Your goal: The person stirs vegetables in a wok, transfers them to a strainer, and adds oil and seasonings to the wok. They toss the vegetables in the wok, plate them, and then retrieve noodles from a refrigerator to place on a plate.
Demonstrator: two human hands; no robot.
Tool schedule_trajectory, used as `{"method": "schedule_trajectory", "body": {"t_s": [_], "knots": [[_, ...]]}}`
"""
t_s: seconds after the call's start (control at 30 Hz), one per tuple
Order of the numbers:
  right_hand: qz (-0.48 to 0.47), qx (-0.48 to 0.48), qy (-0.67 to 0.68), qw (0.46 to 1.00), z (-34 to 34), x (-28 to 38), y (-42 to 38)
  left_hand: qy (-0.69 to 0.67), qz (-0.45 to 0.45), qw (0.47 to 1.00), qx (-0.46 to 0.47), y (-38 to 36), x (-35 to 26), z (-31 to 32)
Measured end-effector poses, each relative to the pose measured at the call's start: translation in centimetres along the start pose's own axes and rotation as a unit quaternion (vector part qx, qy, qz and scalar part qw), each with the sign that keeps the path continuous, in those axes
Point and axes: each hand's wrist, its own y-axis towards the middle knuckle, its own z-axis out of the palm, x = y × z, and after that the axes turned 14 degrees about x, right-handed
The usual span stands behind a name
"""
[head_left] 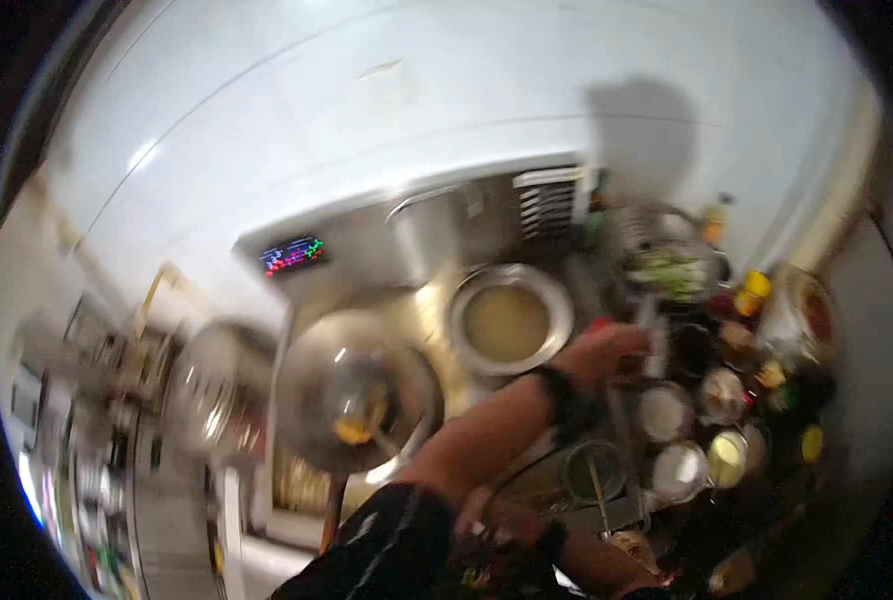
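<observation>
My left arm, black-sleeved and with a dark band on the wrist, stretches to the right across the cooktop. My left hand (612,352) is at the seasoning containers, its fingers against a blurred whitish upright thing (655,340). Lower down, under that forearm, is my right hand (497,522), partly hidden and smeared by motion; I cannot tell whether it holds anything. Left of the arms sits a steel wok (312,400) with a ladle and something yellow (359,425) in it. Behind the left forearm stands a wide metal pot (459,330) of cloudy, light brown liquid.
Bowls of white seasoning (680,470) and yellowish seasoning (728,458) crowd the right side. A dark pot (592,470) with a stick-like utensil stands nearby. Chopped greens (667,272) fill a container at the back right. A lit control panel (293,256) is on the back panel.
</observation>
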Motion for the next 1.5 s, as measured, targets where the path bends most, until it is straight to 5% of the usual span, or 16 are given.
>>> {"method": "schedule_trajectory", "body": {"t_s": [0.07,0.13,0.2,0.3,0.4,0.43,0.5,0.57,0.67,0.97,1.07,1.13,1.27,1.33,1.37,1.5], "knots": [[0.015,0.012,0.025,1.0,-0.6,0.0,-1.1,0.168,0.112,0.965,-0.165,0.5,-3.0,1.9],[0.023,0.014,0.025,0.999,-0.9,0.3,-1.2,0.069,0.145,0.958,-0.237,3.3,1.2,3.7],[0.027,0.007,0.021,0.999,-1.2,0.7,-0.8,-0.306,0.062,0.938,-0.152,6.6,2.8,3.3],[0.036,0.007,0.02,0.999,-1.0,1.3,-0.2,-0.64,-0.074,0.745,-0.171,5.4,-2.9,1.7],[0.044,0.003,0.027,0.999,0.1,1.6,0.7,-0.605,-0.099,0.774,-0.161,3.1,-3.5,2.5],[0.047,-0.003,0.029,0.998,0.4,1.6,1.3,-0.465,0.033,0.864,-0.192,2.6,-3.1,3.6],[0.042,-0.024,0.017,0.999,1.4,1.8,1.8,-0.299,0.171,0.914,-0.213,1.2,-4.1,4.0],[0.036,-0.045,0.005,0.998,3.1,1.6,1.3,-0.639,0.037,0.759,-0.12,-6.9,-14.4,4.0],[0.013,-0.081,-0.005,0.997,5.5,1.1,0.0,-0.535,0.035,0.834,-0.13,-15.7,-20.2,6.4],[-0.12,-0.268,-0.17,0.941,12.9,-1.7,7.7,-0.57,0.071,0.793,-0.202,-42.7,-25.4,14.4],[0.049,-0.34,-0.329,0.88,17.5,4.9,7.2,-0.547,0.019,0.791,-0.274,-50.6,-27.0,17.9],[0.211,-0.274,-0.035,0.938,16.8,6.4,6.8,-0.514,-0.013,0.792,-0.33,-54.3,-27.4,19.8],[0.068,-0.271,0.125,0.952,13.7,2.9,8.8,-0.467,-0.049,0.787,-0.399,-60.5,-25.3,22.5],[0.048,-0.415,-0.41,0.81,16.5,0.4,9.2,-0.466,-0.064,0.774,-0.424,-62.8,-23.7,23.9],[0.109,-0.444,-0.405,0.792,17.8,-0.8,8.9,-0.446,-0.062,0.76,-0.468,-63.4,-23.5,24.2],[0.146,-0.334,-0.205,0.908,18.7,5.0,3.7,-0.383,-0.085,0.741,-0.545,-65.7,-21.3,24.8]]}}
